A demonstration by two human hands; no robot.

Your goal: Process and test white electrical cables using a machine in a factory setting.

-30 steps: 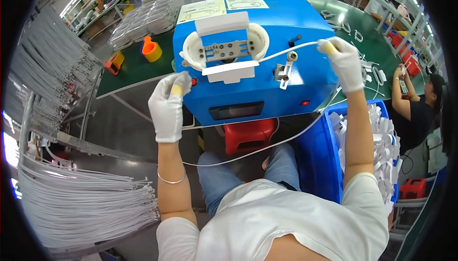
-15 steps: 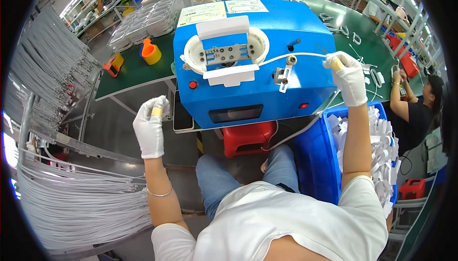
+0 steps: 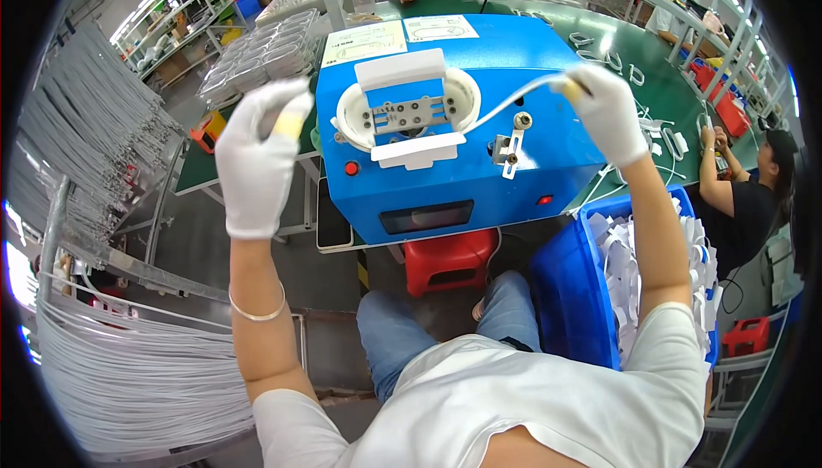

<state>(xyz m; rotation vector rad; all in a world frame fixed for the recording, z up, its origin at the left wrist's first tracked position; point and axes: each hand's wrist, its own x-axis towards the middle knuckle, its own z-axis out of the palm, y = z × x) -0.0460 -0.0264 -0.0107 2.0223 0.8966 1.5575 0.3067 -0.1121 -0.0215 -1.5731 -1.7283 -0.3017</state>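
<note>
My right hand (image 3: 606, 117), in a white glove with yellow tape on a finger, pinches the free end of a white cable (image 3: 518, 96). The cable bows up and leftward from there to the white oval winding form (image 3: 463, 101) on top of a blue machine (image 3: 531, 48). A metal plate (image 3: 411, 113) spans the middle of the form, and a white paper strip (image 3: 418, 151) lies across it with raised flaps. My gloved left hand (image 3: 255, 160) hangs left of the machine, fingers curved, thumb apart from them, nothing visible between. It is slightly blurred.
A blue bin (image 3: 572, 297) of white paper-wrapped pieces stands by my right arm. Long white cables (image 3: 145, 374) hang on a rack at left. A red stool (image 3: 452, 261) is under the machine. Clear trays (image 3: 265, 48) are stacked beyond. Other people sit across and at right.
My left hand has risen toward the machine, its thumb parting from the fingers. My right hand has moved a little left with the cable end, and the cable bows higher.
</note>
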